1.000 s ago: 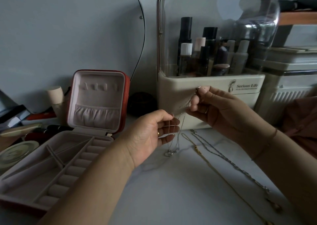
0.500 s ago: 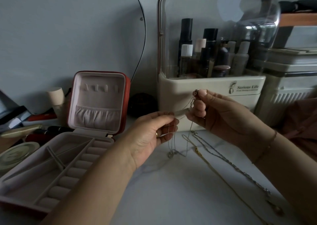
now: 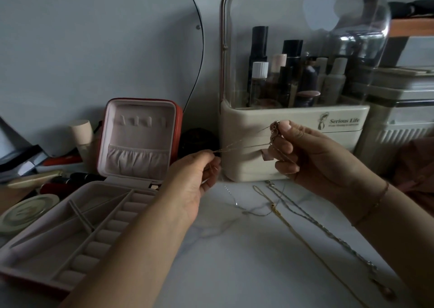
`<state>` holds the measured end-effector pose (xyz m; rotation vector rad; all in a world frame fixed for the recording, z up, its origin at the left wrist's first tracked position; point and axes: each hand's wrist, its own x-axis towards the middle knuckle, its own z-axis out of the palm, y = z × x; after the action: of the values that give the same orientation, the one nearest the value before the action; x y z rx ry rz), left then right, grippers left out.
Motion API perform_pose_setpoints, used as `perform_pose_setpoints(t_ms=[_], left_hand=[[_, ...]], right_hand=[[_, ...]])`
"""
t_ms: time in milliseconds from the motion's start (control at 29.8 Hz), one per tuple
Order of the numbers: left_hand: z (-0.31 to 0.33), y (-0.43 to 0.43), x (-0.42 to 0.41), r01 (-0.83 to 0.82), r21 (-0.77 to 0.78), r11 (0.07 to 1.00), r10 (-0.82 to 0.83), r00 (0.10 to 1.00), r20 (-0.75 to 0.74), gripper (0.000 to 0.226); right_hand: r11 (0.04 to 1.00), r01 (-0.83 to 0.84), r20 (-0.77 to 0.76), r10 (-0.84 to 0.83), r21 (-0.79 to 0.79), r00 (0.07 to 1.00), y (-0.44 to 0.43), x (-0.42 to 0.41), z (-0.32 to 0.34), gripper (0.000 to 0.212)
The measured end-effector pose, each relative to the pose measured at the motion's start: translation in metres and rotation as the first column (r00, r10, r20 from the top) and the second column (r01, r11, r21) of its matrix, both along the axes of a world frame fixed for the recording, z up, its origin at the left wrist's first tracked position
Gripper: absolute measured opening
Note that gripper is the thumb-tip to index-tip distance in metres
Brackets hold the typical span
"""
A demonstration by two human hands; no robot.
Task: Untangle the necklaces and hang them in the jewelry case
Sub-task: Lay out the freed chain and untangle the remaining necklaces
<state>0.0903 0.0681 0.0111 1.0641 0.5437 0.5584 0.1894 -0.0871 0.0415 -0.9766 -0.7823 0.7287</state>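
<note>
Left hand (image 3: 195,180): thumb and forefinger pinch a fine pale metal chain necklace (image 3: 242,144) at the fingertips, other fingers loosely curled.
Right hand (image 3: 314,159): thumb and forefinger pinch the same necklace's other end. A small clump of clasp or links sits at the thumb tip, and the lower fingers curl under.
The necklace runs as a few thin strands between the two hands, in the air above the worktop. Behind it is the cream plastic cosmetics organiser with a clear domed lid (image 3: 246,166).
A small pale square piece hangs just below the right forefinger; can't tell if it's a pendant.

On the white marble-pattern worktop (image 3: 223,272), below the right hand:
- a gold fine-link chain (image 3: 277,210)
- a silver twisted-rope chain (image 3: 324,227) just beside it

Both run from near the organiser's foot toward the near right edge. Their upper ends lie close together; can't tell if they're tangled.
A very thin silver strand (image 3: 234,202) lies left of them; can't tell if it joins the held necklace.

The red square jewelry case with pale pink lining (image 3: 138,110) sits open at left, lid upright, base flat on the worktop.
- Lid: a row of small hook tabs (image 3: 141,121) across the top, a gathered pocket below.
- Base: divided compartments plus a ring-roll row.

The left forearm crosses the base's near right corner.

Also in view: a round pale green tin (image 3: 25,211) at far left and a thin bracelet (image 3: 373,208) on the right wrist.
</note>
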Motion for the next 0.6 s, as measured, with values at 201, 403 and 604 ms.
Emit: perform_pose_setpoints(t_ms=[201,403,604], left_hand=[[-0.004,0.008,0.001,-0.107,0.003,0.994,0.107,0.992,-0.07,0.02],[-0.004,0.007,-0.001,-0.088,0.0,0.996,0.088,0.993,-0.084,0.016],[-0.005,0.008,-0.001,-0.087,0.053,0.995,0.093,0.989,-0.118,0.019]], right_hand=[[1.0,-0.015,0.007,0.015,0.025,1.0,-0.007,0.002,0.007,0.014],[0.982,-0.178,0.028,0.176,0.064,0.984,-0.015,0.008,0.008,0.022],[0.954,-0.271,0.09,0.26,0.132,0.961,-0.017,0.015,0.007,0.018]])
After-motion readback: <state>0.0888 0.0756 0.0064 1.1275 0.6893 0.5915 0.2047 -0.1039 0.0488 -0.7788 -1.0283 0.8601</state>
